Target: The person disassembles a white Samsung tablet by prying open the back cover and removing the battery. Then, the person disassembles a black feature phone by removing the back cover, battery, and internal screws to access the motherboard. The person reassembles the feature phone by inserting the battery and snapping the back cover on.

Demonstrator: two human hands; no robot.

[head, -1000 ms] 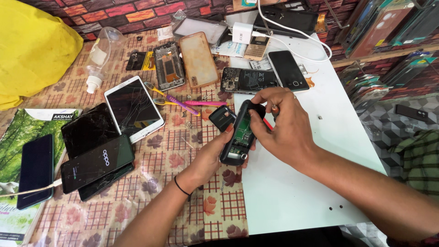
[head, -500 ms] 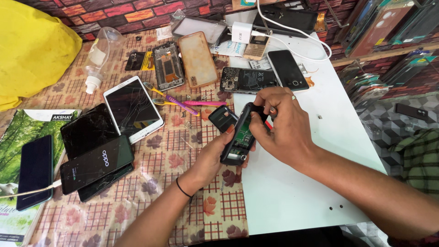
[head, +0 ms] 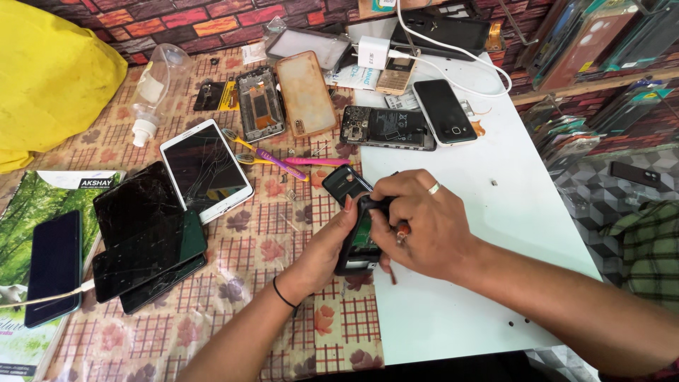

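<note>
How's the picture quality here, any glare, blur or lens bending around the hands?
Head view: even daylight, sharp throughout; the left hand and right hand on the opened phone show no motion blur; soft glare on the white board; wide-angle bending at the edges.

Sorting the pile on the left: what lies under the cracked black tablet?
Under the cracked black tablet lie two dark phones, stacked and sticking out below. How far they reach beneath is covered.
</note>
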